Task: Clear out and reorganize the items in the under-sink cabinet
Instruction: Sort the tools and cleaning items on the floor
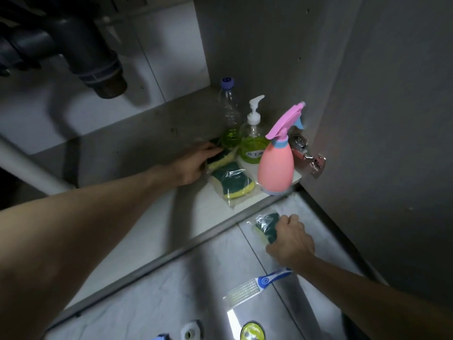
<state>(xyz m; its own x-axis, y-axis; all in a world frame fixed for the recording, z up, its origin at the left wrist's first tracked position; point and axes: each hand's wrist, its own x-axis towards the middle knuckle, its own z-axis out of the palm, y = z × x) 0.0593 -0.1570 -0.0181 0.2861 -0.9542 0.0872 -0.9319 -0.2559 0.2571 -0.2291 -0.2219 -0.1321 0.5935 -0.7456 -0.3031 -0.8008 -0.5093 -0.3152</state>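
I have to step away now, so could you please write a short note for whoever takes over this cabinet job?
Left hand: inside the cabinet, grip on a yellow-and-green wrapped sponge by the bottles.
Right hand: on the floor outside, holding another wrapped green sponge.
Done: blue-and-white scrub brush already lies on the floor tiles.
Left inside: third wrapped sponge, clear bottle of green liquid, pump dispenser bottle, pink spray bottle.
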